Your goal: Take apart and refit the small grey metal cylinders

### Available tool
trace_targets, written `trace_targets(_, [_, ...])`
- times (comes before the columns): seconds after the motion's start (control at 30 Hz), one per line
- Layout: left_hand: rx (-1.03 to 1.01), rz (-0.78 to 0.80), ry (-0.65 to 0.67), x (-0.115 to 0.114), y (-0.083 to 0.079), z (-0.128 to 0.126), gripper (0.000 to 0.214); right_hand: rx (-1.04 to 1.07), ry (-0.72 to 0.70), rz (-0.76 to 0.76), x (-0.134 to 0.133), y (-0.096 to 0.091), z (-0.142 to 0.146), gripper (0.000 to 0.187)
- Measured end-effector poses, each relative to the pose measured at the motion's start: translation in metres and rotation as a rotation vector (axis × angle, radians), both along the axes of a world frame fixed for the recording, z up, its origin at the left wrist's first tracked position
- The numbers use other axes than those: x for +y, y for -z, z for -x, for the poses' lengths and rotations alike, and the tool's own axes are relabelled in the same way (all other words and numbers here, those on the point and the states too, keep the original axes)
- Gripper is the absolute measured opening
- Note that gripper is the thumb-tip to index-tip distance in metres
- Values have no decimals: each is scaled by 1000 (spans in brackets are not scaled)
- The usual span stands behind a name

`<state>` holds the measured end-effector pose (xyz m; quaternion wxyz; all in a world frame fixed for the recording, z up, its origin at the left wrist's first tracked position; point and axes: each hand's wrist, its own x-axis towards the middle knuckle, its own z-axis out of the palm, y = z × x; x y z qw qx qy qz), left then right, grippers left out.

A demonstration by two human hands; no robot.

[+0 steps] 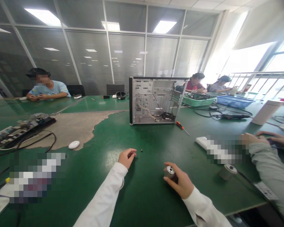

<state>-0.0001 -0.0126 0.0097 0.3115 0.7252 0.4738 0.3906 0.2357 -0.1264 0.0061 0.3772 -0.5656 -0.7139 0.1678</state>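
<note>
My right hand (181, 183) is closed around a squat grey metal cylinder (170, 171) with a silver top that has dark holes in it. The cylinder stands upright on the green table, thumb on its near side and fingers on its far side. To the left, my left hand (127, 158) rests low over the table with its fingers curled together; whatever it may hold is hidden. A tiny dark metal piece (141, 150) lies just right of those fingertips. Beyond both hands stands an open computer case (153, 101), with loose wires inside.
An orange-handled screwdriver (180, 125) lies by the case. A second cylinder (227, 172) and a white strip (202, 142) are at right, near a co-worker's sleeve (265, 164). Circuit boards (21, 129) and a white oval object (74, 144) lie left. Baskets (235, 101) stand behind.
</note>
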Motion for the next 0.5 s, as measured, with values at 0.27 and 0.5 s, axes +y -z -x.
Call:
trace_targets(0.27, [-23,19,-39,1,-2,-2,20,-49,692,-67,-76,21,-108,51])
trace_targets(0.5, [-48,27,-49,-2,-5,-3,19,-307,965,-129,-84,33,-184,61])
